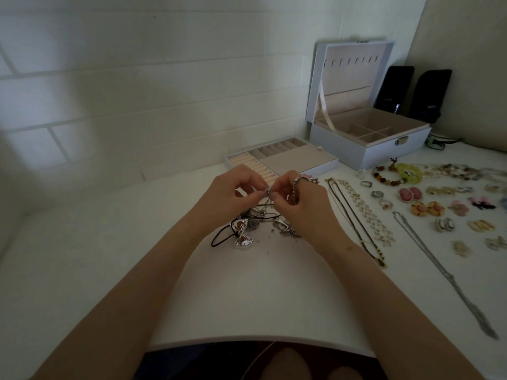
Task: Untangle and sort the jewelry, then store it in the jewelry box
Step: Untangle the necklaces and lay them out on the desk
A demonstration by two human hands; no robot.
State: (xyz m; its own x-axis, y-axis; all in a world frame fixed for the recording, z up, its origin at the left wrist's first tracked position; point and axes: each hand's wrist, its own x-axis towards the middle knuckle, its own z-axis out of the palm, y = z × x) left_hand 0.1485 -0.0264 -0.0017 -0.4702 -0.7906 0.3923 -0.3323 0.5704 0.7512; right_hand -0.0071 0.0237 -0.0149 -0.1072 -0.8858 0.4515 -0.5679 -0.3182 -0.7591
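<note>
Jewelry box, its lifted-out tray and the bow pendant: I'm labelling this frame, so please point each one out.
jewelry box (382,154): head view, on its white front wall.
tray (297,161): head view, on its flat beige section.
bow pendant (242,233): head view, on the bow's middle.

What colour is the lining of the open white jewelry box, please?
The lining is pale beige-pink; head view.

The small silver piece (268,191) pinched between the left hand (233,187) and right hand (301,198) at frame centre is too small to identify. The right hand hides part of the tangled heap of silver chains and black cord (258,224). The string of pale mixed beads (466,170) is cut off at the right edge.
</note>
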